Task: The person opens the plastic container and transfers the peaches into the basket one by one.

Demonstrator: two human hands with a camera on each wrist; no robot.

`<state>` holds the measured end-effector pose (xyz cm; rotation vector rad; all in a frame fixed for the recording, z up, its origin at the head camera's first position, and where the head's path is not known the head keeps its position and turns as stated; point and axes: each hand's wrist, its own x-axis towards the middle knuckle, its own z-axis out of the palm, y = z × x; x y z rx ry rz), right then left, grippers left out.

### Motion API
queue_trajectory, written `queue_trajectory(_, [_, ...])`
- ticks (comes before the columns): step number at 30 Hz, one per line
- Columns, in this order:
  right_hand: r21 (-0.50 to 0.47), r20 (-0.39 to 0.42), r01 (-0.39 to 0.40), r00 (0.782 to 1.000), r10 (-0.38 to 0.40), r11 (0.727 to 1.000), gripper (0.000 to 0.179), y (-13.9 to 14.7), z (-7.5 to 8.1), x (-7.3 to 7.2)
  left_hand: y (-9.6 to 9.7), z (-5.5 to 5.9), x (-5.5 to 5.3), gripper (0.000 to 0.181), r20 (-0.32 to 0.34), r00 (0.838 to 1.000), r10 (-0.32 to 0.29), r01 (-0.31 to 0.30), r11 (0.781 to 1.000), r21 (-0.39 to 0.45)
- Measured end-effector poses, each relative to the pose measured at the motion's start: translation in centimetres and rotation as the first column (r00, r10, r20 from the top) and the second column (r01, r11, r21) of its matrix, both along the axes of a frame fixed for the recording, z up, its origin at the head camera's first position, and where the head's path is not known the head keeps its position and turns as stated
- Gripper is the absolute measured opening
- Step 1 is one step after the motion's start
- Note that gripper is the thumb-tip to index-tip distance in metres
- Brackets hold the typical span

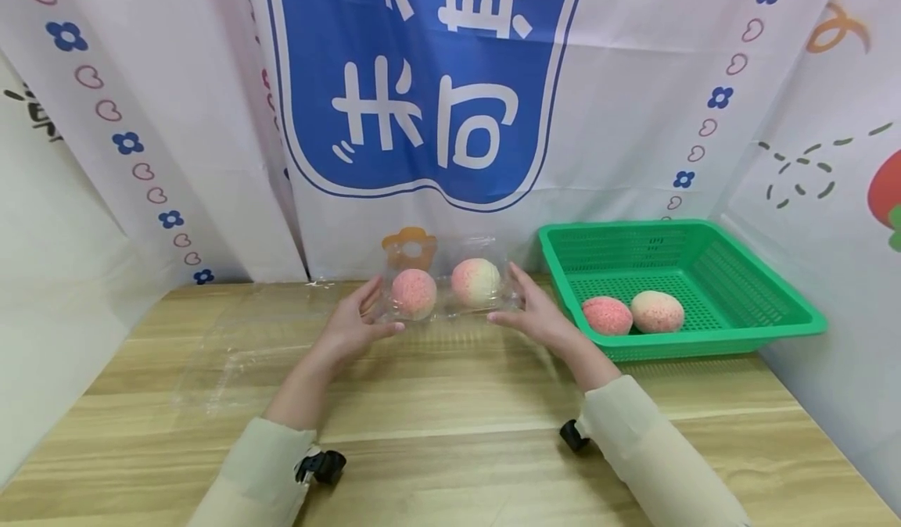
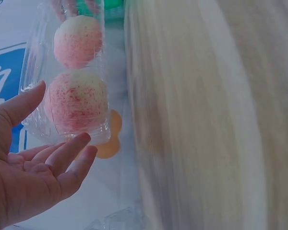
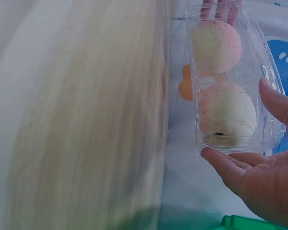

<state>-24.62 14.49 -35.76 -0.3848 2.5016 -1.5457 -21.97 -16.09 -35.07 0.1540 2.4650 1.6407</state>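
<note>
From afar, my head view puts a green rectangular plastic basket [image 1: 704,339] at three o'clock of the clear oblong plastic box [image 1: 444,265], long axis nine-to-three; left wrist shows left hand [image 2: 36,179] grasping one end, right wrist, right hand [image 3: 266,179] grasping the other.

Plastic box [image 1: 445,308] is bang in the middle, held over the back part of the table [image 1: 450,433], left hand [image 1: 355,320] at its left end, right hand [image 1: 538,316] at its right. Inside there's a left peach [image 1: 414,294] and a right peach [image 1: 475,282], just beside each other. Over on the left of the tabletop lies some clear plastic packaging [image 1: 235,359]. The basket [image 1: 718,334] takes the back right, past the right hand, with two more peaches [image 1: 607,316] side by side in its front left corner. Hanging cloth [image 1: 633,120] is behind the lot.
</note>
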Motion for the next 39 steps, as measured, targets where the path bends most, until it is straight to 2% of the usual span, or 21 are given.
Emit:
queue_trajectory(5, [0.040,-0.036,-0.003,0.999,0.005,0.999,0.101,0.2,0.5,1.2,-0.2,0.1,0.8,0.095,-0.011,1.000,-0.005,0.005,1.000,0.006])
queue_trajectory(12, [0.049,-0.095,-0.040,0.994,0.044,0.998,0.100,0.7,0.8,2.7,-0.5,0.9,2.4,0.095,-0.060,0.997,-0.046,0.046,0.999,-0.004])
queue_trajectory(21, [0.051,-0.122,-0.060,0.990,0.066,0.997,0.100,1.4,1.0,4.1,0.0,1.9,4.4,0.097,-0.067,0.998,-0.007,0.005,0.999,-0.037])
queue_trajectory(32, [0.134,-0.157,-0.063,0.984,0.084,0.989,0.098,2.5,0.3,5.8,0.6,1.5,5.9,0.099,-0.068,0.998,0.002,-0.007,0.998,-0.069])
queue_trajectory(39, [0.185,-0.172,-0.057,0.981,0.089,0.981,0.099,3.0,-0.6,6.8,1.0,1.0,6.5,0.098,-0.109,0.994,-0.001,-0.013,0.992,-0.128])
